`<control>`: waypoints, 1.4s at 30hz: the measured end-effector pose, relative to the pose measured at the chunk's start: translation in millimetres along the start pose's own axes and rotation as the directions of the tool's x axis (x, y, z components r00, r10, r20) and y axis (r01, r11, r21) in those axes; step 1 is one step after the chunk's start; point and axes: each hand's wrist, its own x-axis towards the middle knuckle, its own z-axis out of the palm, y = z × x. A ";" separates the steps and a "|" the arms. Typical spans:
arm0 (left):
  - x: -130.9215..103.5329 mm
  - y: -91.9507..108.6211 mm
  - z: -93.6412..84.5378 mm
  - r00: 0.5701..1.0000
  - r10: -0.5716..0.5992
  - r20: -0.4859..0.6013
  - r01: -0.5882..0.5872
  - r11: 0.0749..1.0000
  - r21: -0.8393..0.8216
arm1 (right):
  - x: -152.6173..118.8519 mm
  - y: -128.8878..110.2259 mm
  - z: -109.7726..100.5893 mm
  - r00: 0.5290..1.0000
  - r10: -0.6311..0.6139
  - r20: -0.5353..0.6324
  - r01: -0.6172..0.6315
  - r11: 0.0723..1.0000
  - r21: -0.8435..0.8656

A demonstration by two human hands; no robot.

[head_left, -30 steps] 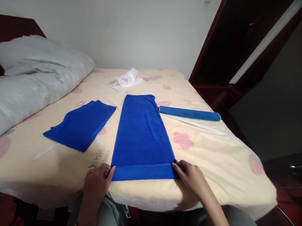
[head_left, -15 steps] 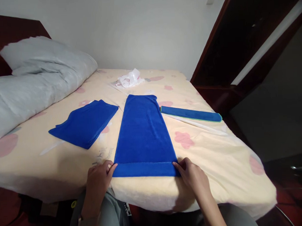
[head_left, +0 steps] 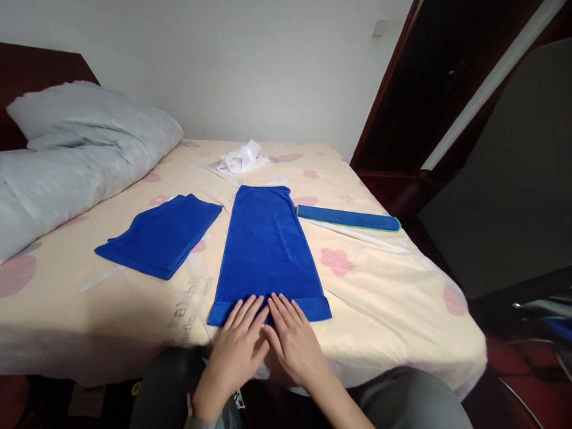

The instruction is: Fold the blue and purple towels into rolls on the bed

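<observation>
A blue towel (head_left: 269,247) lies spread lengthwise on the bed, its near end turned over into a narrow band. My left hand (head_left: 241,335) rests flat on the middle of that band, fingers stretched out. Close beside it, my right hand (head_left: 292,334) lies flat on the same fold with its fingers extended. Neither hand grips the cloth. To the left is a stack of folded blue towels (head_left: 161,237). On the right lies a long, narrow folded blue cloth (head_left: 347,218) with green edging.
The bed (head_left: 380,305) has a cream sheet with pink flowers. A grey quilt (head_left: 84,147) is heaped at the left. Toward the wall sits a crumpled white plastic bag (head_left: 244,157). A dark wooden cabinet (head_left: 418,95) stands beyond the right side.
Both hands have let go of the towel's near corners and moved inward to its middle, where they now lie flat on the fold. The view has shifted slightly.
</observation>
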 end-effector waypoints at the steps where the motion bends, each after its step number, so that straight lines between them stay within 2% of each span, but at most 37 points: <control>1: -3.9 -5.5 6.1 0.999 -0.025 0.028 0.025 1.000 0.010 | -2.6 -0.4 8.1 0.999 -0.001 0.042 0.002 1.000 -0.023; 4: -21.2 -30.8 18.6 0.987 -0.134 0.088 0.132 0.991 0.031 | -18.4 15.9 16.4 0.993 0.048 0.111 -0.040 0.996 -0.079; 8: -34.2 -55.0 13.3 0.946 -0.277 0.168 0.278 0.960 0.013 | -33.2 48.2 -6.5 0.963 0.152 0.224 -0.137 0.987 -0.079; 10: -28.6 -61.1 1.2 0.912 -0.302 0.276 0.321 0.947 -0.023 | -26.2 61.5 -25.7 0.921 0.149 0.359 -0.162 0.987 0.006; 13: -8.0 -67.7 -23.0 0.837 -0.304 0.456 0.376 0.924 -0.075 | -0.9 78.1 -52.7 0.821 0.086 0.564 -0.211 0.964 0.160; 15: 5.9 -70.9 -37.3 0.797 -0.316 0.514 0.415 0.905 -0.087 | 14.3 86.7 -63.8 0.760 0.061 0.647 -0.254 0.944 0.210; 16: 10.6 -72.2 -42.4 0.791 -0.329 0.516 0.432 0.897 -0.090 | 18.6 90.2 -66.6 0.744 0.060 0.665 -0.274 0.936 0.221; 17: 13.3 -73.5 -46.0 0.792 -0.342 0.506 0.445 0.890 -0.094 | 20.2 93.1 -67.7 0.742 0.062 0.667 -0.286 0.930 0.232; 19: 12.4 -77.2 -48.6 0.806 -0.342 0.484 0.451 0.884 -0.126 | 16.2 98.0 -66.7 0.771 0.060 0.634 -0.288 0.921 0.263; 23: 1.0 -91.4 -44.0 0.833 -0.288 0.472 0.428 0.876 -0.220 | 2.3 104.9 -65.0 0.828 0.019 0.561 -0.227 0.925 0.304; 26: 1.4 -104.4 -38.0 0.851 -0.268 0.451 0.399 0.889 -0.225 | 3.6 102.8 -63.2 0.861 0.024 0.508 -0.161 0.961 0.226; 30: 9.0 -114.5 -28.1 0.905 -0.167 0.391 0.274 0.932 -0.238 | 9.5 93.6 -50.8 0.914 0.010 0.406 -0.034 0.998 0.052; 33: 8.0 -116.5 -23.5 0.915 -0.158 0.372 0.257 0.938 -0.233 | 10.5 93.6 -45.1 0.930 -0.001 0.367 -0.006 1.000 0.020; 37: 1.2 -117.5 -24.4 0.924 -0.146 0.353 0.249 0.931 -0.268 | 13.6 106.4 -52.7 0.924 0.008 0.383 -0.099 0.971 0.218; 42: -0.9 -123.6 -25.3 0.943 -0.147 0.298 0.254 0.898 -0.359 | 15.3 123.1 -62.0 0.901 0.117 0.418 -0.316 0.837 0.446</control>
